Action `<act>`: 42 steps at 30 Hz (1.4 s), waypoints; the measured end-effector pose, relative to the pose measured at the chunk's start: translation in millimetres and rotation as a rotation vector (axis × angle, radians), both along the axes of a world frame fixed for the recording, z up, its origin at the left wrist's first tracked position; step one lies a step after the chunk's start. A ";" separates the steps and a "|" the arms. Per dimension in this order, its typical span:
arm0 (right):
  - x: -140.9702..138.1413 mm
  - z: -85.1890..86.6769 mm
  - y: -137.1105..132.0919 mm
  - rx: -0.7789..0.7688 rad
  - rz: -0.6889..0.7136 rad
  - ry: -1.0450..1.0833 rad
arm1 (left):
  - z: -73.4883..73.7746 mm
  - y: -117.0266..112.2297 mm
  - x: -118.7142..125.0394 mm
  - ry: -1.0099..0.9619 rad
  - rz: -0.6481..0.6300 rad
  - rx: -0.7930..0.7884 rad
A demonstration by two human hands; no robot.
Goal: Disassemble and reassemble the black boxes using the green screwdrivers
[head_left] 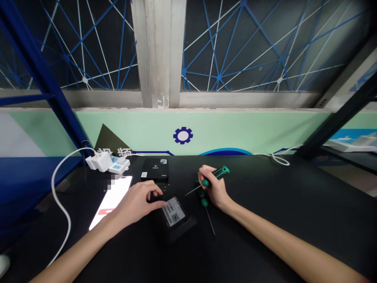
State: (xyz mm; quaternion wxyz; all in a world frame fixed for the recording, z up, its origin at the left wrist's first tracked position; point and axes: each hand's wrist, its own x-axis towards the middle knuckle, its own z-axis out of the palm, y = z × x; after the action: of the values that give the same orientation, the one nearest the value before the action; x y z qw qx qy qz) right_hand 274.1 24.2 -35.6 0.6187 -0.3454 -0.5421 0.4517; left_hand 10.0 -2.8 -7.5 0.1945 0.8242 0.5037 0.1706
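Observation:
My left hand [138, 202] rests on the near-left edge of a small black box [173, 218] that lies on the black table [265, 204], its white label facing up; the fingers curl over the box's top left corner. My right hand [213, 188] is closed round a green-handled screwdriver [210, 179], whose thin shaft points left and down toward the box. A second green-handled screwdriver [207, 214] lies on the table just below the right hand.
A lit phone [113, 200] lies left of my left hand. Another black box [155, 169] sits behind it. A white power strip with a plug [107, 163] and a white cable [60, 196] occupy the back left. Another white cable [278, 159] lies at the back right.

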 end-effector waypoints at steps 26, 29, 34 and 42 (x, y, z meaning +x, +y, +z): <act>-6.8 3.9 -5.9 0.079 -0.232 -0.452 | -8.9 -4.5 5.5 -0.121 -0.011 0.090; -7.0 1.9 -5.7 0.070 -0.264 -0.555 | -7.8 -5.6 6.0 -0.095 -0.013 0.096; -10.8 1.4 -6.6 0.118 -0.282 -0.823 | -5.1 -6.3 6.5 -0.058 -0.016 0.103; -14.7 4.1 -6.8 0.196 -0.195 -1.069 | -5.3 -7.3 5.9 -0.026 -0.013 0.120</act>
State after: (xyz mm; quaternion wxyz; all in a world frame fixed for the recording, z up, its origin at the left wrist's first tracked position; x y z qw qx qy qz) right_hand 259.4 17.3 -31.6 0.3256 -0.5159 -0.7859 0.1014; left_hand 15.9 -10.2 -12.7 0.1525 0.8354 0.4846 0.2097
